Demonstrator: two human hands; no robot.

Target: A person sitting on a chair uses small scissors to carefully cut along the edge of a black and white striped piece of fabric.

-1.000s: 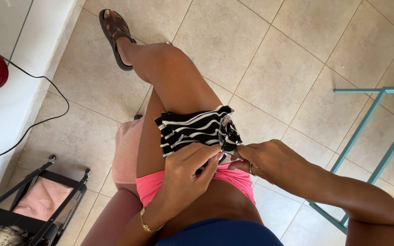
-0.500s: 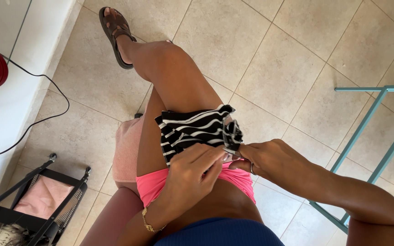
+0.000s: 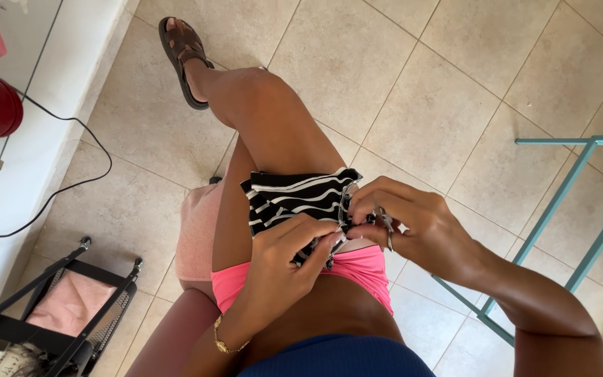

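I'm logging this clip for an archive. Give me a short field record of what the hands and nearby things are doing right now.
left hand: pinches the near edge of the striped fabric
right hand: grips the fabric's right edge; holds a small metal tool, kind unclear
fabric: black and white, lying on the thigh
wrist: gold bracelet on the left
floor: beige tiles
nearby: teal metal frame, black cable

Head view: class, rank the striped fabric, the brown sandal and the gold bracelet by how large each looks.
1. striped fabric
2. brown sandal, though it lies farther from the camera, so its true size is unsure
3. gold bracelet
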